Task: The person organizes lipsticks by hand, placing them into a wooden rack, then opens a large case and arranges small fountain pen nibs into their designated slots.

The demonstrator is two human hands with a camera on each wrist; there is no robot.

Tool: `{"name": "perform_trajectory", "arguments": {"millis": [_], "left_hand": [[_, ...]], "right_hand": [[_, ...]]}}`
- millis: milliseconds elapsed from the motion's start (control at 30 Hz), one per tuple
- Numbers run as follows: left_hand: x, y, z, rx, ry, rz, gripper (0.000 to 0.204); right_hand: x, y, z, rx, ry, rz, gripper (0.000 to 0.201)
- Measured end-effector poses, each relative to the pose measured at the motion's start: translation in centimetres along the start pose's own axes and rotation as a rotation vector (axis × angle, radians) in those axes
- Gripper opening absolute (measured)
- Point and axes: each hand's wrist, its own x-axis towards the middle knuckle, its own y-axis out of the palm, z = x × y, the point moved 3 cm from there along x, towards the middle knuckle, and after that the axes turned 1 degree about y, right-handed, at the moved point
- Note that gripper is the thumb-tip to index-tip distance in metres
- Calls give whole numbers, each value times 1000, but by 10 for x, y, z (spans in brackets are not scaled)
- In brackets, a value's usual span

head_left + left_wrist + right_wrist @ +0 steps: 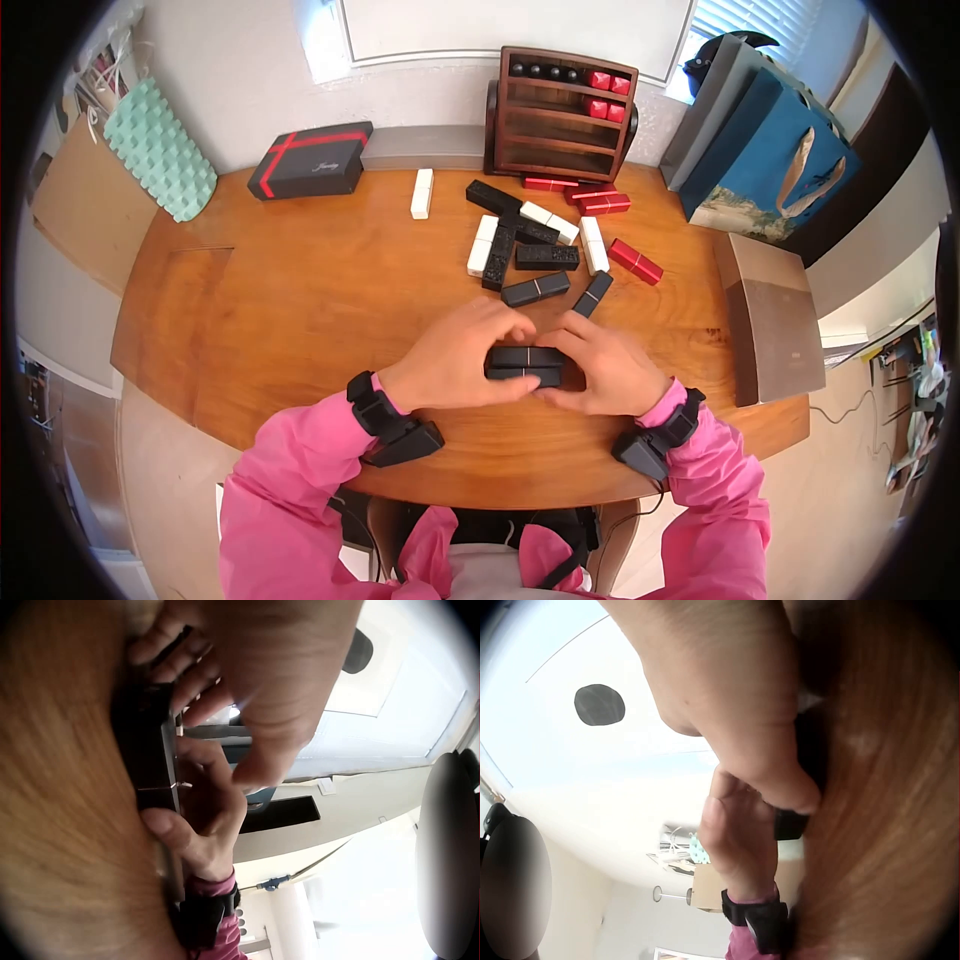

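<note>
Two black tubes with thin metallic bands, a rear one [528,356] and a front one [524,376], lie side by side near the table's front edge. The left hand [458,350] grips them from the left, thumb along the near side and fingers curled at the far side. From the right, the right hand [608,366] pinches their right end between thumb and fingers. In the left wrist view the right thumb presses a dark tube [148,761] low over the wood. The right wrist view shows a black end [789,823] by the right thumb; the rest is hidden.
Behind the hands lie several black, white [422,194] and red tubes [636,261]. A wooden rack [560,125] holds black balls and red pieces. A gift box [312,162] stands back left; a brown box [775,325] and blue bag [775,150] stand right.
</note>
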Motion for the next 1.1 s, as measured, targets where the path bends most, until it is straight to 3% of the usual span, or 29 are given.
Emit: {"name": "perform_trajectory", "arguments": {"millis": [67,233,300,367,500,567,633,733,800,867,933,1000,1100], "left_hand": [[2,-1,-2,102,88,75,45],[3,-5,-5,90,-22,142,52],[3,-8,-7,90,-56,152,54],[1,-11,-7,-108,-191,32,58],[7,-12,-10,-105,-60,-20,56],[7,-9,-5,-304,-197,-15,54],[10,-5,-4,-296,-176,-26,52],[20,-8,-11,-279,-120,-69,50],[34,-16,-18,-255,-84,-92,49],[55,-32,-26,-216,-72,-167,46],[84,-51,-25,5,-45,-367,46],[116,-69,-3,28,-30,-591,43],[152,-82,26,133,-31,-840,40]], "right_hand": [[0,3,-3,9,-17,-29,52],[1,1,-4,100,24,-65,46],[0,-2,-4,279,47,-177,39],[0,-6,-4,337,81,-209,38],[-1,-11,-6,427,32,-302,37],[-1,-9,-12,435,-2,-341,38],[-3,-7,-15,443,-29,-368,38],[-3,-7,-21,500,28,-344,44],[-3,-10,-23,532,13,-466,58],[-2,-9,-31,582,16,-545,62],[0,-10,-37,634,20,-628,67],[0,-9,-44,601,173,-641,65],[-1,-10,-46,566,190,-635,55]]}}
